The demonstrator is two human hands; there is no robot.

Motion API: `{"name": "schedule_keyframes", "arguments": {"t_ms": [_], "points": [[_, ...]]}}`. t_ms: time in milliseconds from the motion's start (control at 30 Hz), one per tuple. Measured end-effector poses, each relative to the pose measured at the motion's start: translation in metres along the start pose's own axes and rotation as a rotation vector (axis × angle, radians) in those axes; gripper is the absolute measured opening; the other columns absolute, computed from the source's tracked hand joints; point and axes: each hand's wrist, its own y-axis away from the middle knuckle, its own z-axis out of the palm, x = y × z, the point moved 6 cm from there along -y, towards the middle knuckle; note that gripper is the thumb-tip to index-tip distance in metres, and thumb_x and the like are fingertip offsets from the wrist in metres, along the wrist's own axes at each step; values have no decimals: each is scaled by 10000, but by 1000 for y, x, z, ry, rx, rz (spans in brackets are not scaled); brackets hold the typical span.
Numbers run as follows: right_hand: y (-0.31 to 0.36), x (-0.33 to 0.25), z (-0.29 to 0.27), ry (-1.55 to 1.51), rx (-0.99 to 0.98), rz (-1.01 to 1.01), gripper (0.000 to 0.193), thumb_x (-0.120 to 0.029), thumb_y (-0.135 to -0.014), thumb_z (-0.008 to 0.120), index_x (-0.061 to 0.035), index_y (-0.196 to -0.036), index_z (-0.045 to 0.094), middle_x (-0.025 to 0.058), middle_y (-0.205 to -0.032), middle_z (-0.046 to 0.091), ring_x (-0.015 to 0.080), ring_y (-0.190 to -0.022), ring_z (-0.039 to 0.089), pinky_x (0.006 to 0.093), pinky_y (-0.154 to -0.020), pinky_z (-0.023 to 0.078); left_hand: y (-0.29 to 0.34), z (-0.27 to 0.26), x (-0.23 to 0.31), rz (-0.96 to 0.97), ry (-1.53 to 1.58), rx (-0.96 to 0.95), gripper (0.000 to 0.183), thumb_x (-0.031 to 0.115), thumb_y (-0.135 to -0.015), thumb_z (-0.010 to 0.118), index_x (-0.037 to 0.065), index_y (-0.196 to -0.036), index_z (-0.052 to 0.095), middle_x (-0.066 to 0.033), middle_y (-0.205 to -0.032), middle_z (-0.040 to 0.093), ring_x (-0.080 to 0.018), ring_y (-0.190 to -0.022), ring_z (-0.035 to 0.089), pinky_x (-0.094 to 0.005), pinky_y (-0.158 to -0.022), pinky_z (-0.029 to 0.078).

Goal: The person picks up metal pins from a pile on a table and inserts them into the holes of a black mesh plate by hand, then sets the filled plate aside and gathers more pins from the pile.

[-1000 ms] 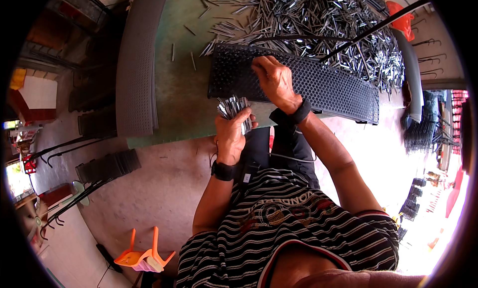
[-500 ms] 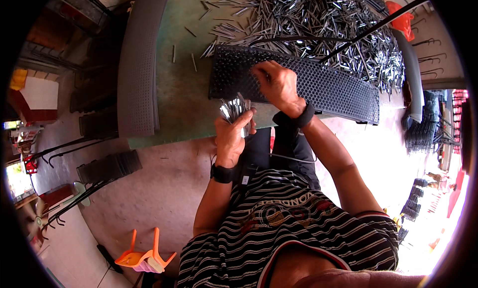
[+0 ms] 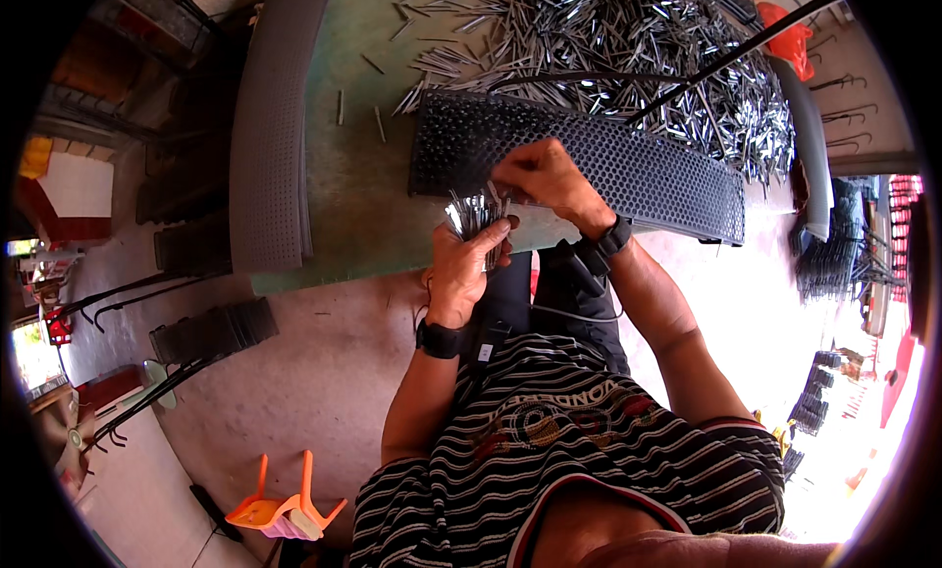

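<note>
Plainly, left hand: the left hand (image 3: 463, 266) was closed in a fist around a bundle of thin silvery metal pins (image 3: 475, 215), their tips fanning upward just off the table's near edge.
Right hand: the right hand (image 3: 546, 179) rested on the long black perforated panel (image 3: 628, 171), fingers (image 3: 510, 185) pinched narrowly near the top of the bundle; whether they held a single pin could not be told.
Panel: it lay along the near edge of the green worktable (image 3: 358, 190), slanting from left to right.
Loose stock: a large heap of loose silvery metal pins (image 3: 638, 48) covered the table beyond the panel, touching its far edge.
Wrists: a dark watch (image 3: 442, 338) on the left, a dark band (image 3: 613, 238) on the right.
Nearby: a grey woven-textured panel (image 3: 270, 146) lay along the table's left end; an orange plastic stool (image 3: 280, 509) sat on the floor below.
</note>
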Motion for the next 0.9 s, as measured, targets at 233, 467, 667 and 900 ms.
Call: {"name": "schedule_keyframes", "arguments": {"t_ms": [233,467,667,900], "points": [[0,-7,11,75,-157,6,170,-120,-842,600,33,-799,660,35,-615,615,57,-484,524,201,-443,399,0,-5,-1,-12,5,37,185,27,-770,682,25,-942,614,-109,-799,665,-134,-562,579,-241,-454,457],[5,-25,-18,-133,436,-146,97,-49,-848,570,38,-854,613,53,-681,646,83,-562,606,202,-490,474,-1,-13,-1,-7,56,171,142,-17,-761,669,11,-890,618,-92,-769,647,-159,-575,593,-280,-471,489],[4,-27,-9,95,626,-400,128,-27,-878,523,-27,-1004,501,120,-734,650,191,-679,680,273,-541,517,-4,-18,-5,27,166,181,149,-83,-722,640,-14,-846,594,-89,-711,613,-197,-561,595,-329,-487,508],[-4,-17,-3,234,578,-486,135,-3,-852,535,-16,-984,510,177,-756,623,297,-685,658,343,-548,503,-5,-22,-4,21,196,209,187,-78,-742,636,-13,-915,608,-82,-770,619,-187,-602,599,-331,-514,513]]}}
